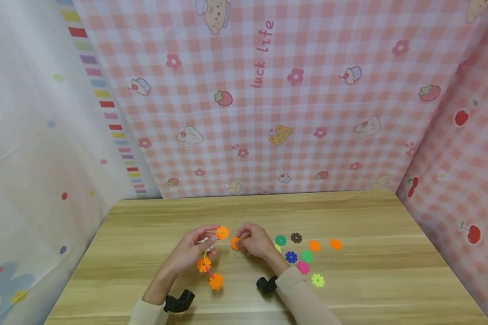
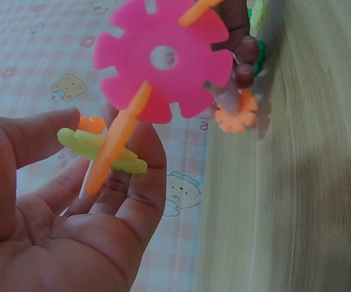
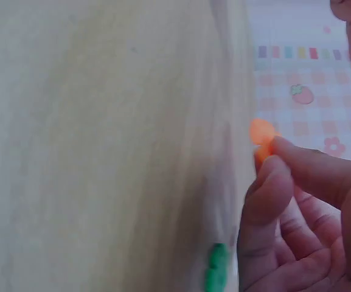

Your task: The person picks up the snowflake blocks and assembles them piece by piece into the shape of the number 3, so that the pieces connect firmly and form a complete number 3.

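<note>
My left hand (image 1: 191, 247) holds a chain of joined notched plastic discs between thumb and fingers. An orange disc (image 1: 222, 232) is at its fingertips, and more orange discs (image 1: 216, 281) hang below the palm. Close up in the left wrist view, a pink disc (image 2: 126, 52) is slotted into an edge-on orange disc (image 2: 115, 137), which crosses a yellow-green disc (image 2: 78, 143). My right hand (image 1: 257, 241) pinches a single orange disc (image 3: 261, 131) between thumb and index finger, a short gap from the chain. Fingers partly cover the links near the left palm.
Loose discs lie on the wooden table (image 1: 374, 271) to the right: blue (image 1: 291, 257), brown (image 1: 296, 238), pink (image 1: 302, 267), yellow-green (image 1: 318, 280), orange (image 1: 335, 244) and several others. A checked cloth (image 1: 329, 158) hangs behind the table's back edge.
</note>
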Demonstrator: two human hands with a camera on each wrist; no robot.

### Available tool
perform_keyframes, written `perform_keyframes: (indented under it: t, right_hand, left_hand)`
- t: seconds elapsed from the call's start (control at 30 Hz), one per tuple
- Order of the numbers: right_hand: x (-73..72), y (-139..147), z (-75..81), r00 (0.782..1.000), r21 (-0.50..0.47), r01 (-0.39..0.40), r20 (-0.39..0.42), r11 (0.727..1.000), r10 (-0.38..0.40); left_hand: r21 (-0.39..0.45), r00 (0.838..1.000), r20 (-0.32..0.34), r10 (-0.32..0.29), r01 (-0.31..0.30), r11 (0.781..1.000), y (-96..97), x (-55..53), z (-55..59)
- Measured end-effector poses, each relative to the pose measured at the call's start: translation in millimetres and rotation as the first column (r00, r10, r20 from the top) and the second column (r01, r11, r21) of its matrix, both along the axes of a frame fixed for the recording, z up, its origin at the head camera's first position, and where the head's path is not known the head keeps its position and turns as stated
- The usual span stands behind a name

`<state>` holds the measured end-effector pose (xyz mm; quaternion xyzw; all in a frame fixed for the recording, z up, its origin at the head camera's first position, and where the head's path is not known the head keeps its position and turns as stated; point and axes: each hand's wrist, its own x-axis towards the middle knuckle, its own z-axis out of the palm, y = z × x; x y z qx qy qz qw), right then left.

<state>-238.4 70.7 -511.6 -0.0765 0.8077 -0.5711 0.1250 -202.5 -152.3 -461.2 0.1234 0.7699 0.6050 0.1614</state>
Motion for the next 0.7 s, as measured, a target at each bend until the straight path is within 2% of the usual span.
perform_keyframes:
  t: [0.17, 0.33, 0.47, 0.7]
  right_hand:
    - [6.9, 7.7, 11.8, 1.0, -0.16, -0.015, -0.019, 0.987, 0.012]
    - [16.7, 17.3, 24.7, 0.997, -0.236, -0.04, -0.067, 0.971, 0.025]
    - [23.7, 22.9, 31.4, 0.992, -0.216, -0.061, -0.122, 0.974, 0.035]
    - [33.1, 26.8, 35.4, 0.972, -0.09, -0.042, -0.235, 0.995, 0.02]
  left_hand:
    - [-0.003, 1.0, 0.004, -0.021, 0.021, 1.0, -0.1, -0.3, -0.2]
    - [-0.002, 0.999, 0.032, -0.016, 0.016, 1.0, 3.0, -0.7, -0.5]
    - [0.007, 0.999, 0.037, -0.011, 0.011, 1.0, 7.2, -0.7, -0.8]
    - [0.015, 0.999, 0.04, -0.009, 0.009, 1.0, 13.2, 0.0, -0.7]
